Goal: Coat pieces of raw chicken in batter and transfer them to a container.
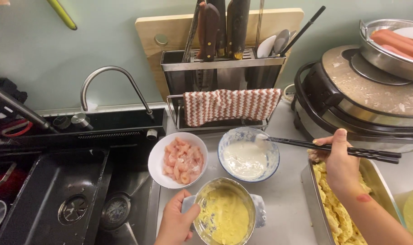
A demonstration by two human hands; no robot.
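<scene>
Now right hand (340,165) pinching chopsticks (333,149), left hand (175,223) gripping bowl (224,215)

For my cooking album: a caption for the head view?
Right hand dips chopsticks into batter bowl; left hand steadies metal bowl.

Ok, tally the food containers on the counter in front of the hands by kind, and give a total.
White bowl of raw pink meat pieces: 1
Blue patterned bowl of white batter, where the right hand dips black chopsticks: 1
Metal bowl of yellow crumb mix, held by the left hand: 1
Metal tray of yellow coated pieces: 1
Total: 4
</scene>
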